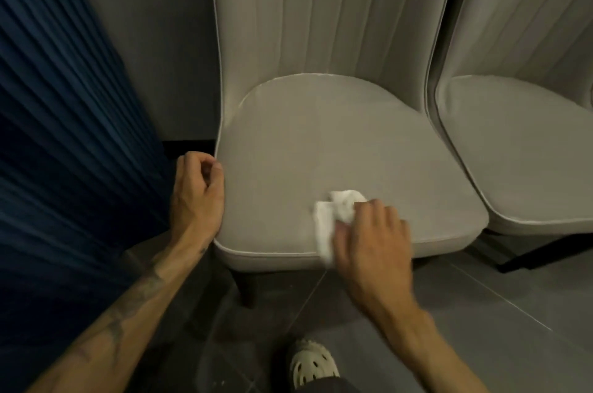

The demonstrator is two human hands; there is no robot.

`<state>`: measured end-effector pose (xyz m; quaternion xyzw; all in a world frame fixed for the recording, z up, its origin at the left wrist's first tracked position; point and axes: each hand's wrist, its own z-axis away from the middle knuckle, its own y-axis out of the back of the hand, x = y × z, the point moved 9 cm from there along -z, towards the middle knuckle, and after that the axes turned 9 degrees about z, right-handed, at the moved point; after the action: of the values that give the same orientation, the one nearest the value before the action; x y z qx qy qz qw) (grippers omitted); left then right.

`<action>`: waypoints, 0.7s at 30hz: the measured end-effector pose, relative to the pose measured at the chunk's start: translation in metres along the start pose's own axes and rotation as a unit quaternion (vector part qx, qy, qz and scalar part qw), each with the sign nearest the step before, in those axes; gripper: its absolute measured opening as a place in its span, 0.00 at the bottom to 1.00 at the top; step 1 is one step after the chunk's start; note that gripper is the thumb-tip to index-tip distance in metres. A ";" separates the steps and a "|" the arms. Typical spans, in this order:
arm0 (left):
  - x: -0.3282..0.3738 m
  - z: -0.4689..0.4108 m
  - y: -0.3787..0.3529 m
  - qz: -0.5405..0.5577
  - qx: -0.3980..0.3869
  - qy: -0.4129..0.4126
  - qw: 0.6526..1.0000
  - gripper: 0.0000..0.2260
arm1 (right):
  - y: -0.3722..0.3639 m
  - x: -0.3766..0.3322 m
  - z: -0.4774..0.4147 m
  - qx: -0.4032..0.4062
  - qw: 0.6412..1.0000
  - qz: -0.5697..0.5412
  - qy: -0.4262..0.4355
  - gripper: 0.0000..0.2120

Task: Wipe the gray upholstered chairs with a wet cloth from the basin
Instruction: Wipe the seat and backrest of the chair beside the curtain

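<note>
A gray upholstered chair (321,142) with a channelled backrest fills the middle of the view. A crumpled white cloth (333,216) lies on the front part of its seat. My right hand (372,232) presses down on the cloth, its fingers bent over it near the seat's front edge. My left hand (197,193) hangs beside the seat's left edge with fingers loosely curled, holding nothing. A second gray chair (519,142) stands right beside the first, on the right. No basin is in view.
A dark blue pleated curtain (64,135) hangs along the left. A gray wall (154,39) is behind the chairs. The floor is dark gray tile (481,302). My foot in a white clog (311,367) stands in front of the chair.
</note>
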<state>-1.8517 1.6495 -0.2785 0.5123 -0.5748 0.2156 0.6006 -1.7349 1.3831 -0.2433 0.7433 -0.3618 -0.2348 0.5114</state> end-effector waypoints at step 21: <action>-0.003 0.011 0.004 -0.007 0.041 0.011 0.999 0.03 | -0.009 -0.141 -0.044 -0.025 0.959 -0.062 0.274 0.13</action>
<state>-1.8607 1.6422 -0.2821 0.5384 -0.5554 0.2404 0.5864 -1.7892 1.5212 -0.2385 0.7871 -0.1551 -0.0622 0.5938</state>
